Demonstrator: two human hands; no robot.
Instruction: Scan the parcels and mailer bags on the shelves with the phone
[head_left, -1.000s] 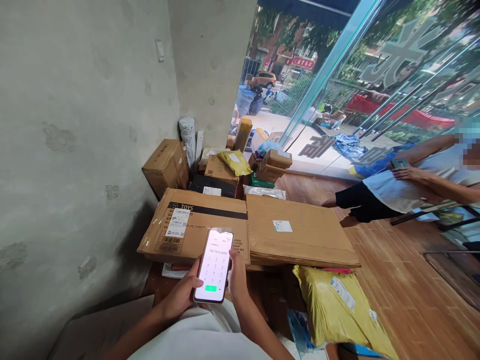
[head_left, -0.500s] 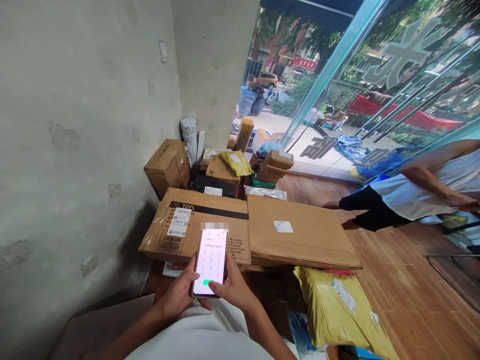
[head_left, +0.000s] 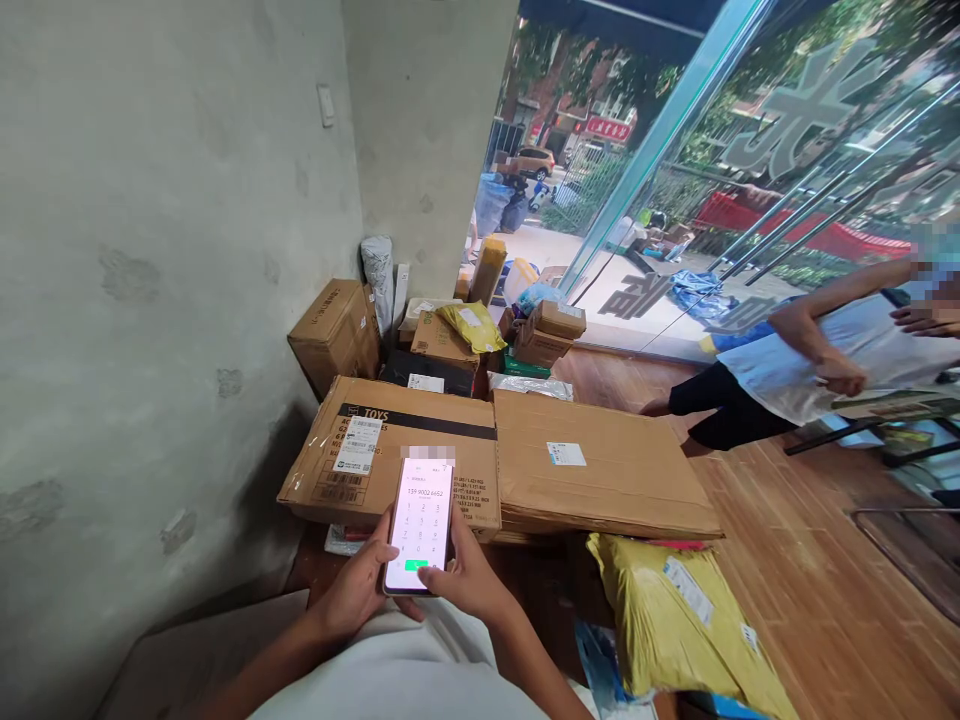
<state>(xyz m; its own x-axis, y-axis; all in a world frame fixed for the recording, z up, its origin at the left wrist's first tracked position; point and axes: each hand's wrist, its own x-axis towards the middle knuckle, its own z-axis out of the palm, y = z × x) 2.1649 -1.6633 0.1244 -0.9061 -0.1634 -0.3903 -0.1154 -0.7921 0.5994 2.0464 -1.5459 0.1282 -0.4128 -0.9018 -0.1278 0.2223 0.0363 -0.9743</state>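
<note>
The wooden floor (head_left: 787, 560) carries a crowd of parcels packed into the corner where the grey wall meets the glass front. Against the wall stands a tilted brown carton (head_left: 334, 330). Nearer lie two wide, flat cartons side by side, touching: the labelled toys carton (head_left: 375, 450) on the wall side and a plain flat carton (head_left: 600, 465) beside it. Behind them, toward the glass, sits a huddle of small boxes (head_left: 551, 332) and a yellow mailer (head_left: 471, 325). At the near edge a large yellow bag (head_left: 675, 625) lies just beside the plain flat carton.
</note>
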